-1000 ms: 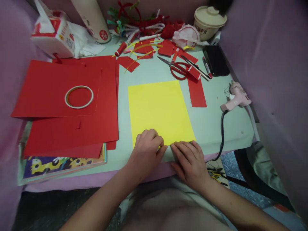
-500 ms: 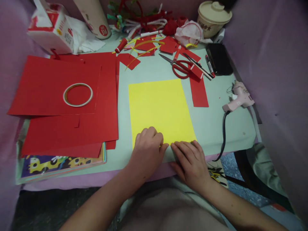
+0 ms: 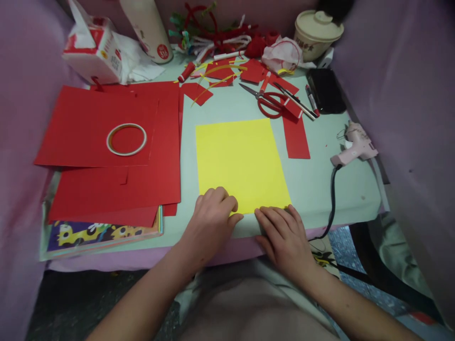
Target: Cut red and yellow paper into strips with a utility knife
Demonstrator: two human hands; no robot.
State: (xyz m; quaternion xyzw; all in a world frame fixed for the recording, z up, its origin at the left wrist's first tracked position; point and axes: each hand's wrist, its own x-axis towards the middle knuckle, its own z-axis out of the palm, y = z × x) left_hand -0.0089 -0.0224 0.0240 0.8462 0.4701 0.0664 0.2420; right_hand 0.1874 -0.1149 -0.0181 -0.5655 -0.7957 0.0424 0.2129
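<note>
A square sheet of yellow paper [image 3: 241, 161] lies flat on the table before me. At its near edge, left of the middle, my left hand [image 3: 215, 215] has its fingers curled, with the thumb and forefinger closed on the paper's border. My right hand [image 3: 284, 234] rests at the near right corner, its fingers stretched side by side over the edge and the thumb apart below. Both hands hide parts of that edge, so I cannot tell whether it is folded there.
Red card sheets [image 3: 156, 184] with a tape roll [image 3: 144, 142] on top lie left. Scissors [image 3: 272, 105], pens and paper scraps lie beyond the yellow sheet. A pink glue gun [image 3: 355, 144] with its cord is right, near a phone [image 3: 325, 90]. A tissue box [image 3: 94, 57] stands back left.
My left hand has slid a little left along the near edge, widening the gap between my hands. My right hand stays at the corner. The whole view has shifted slightly.
</note>
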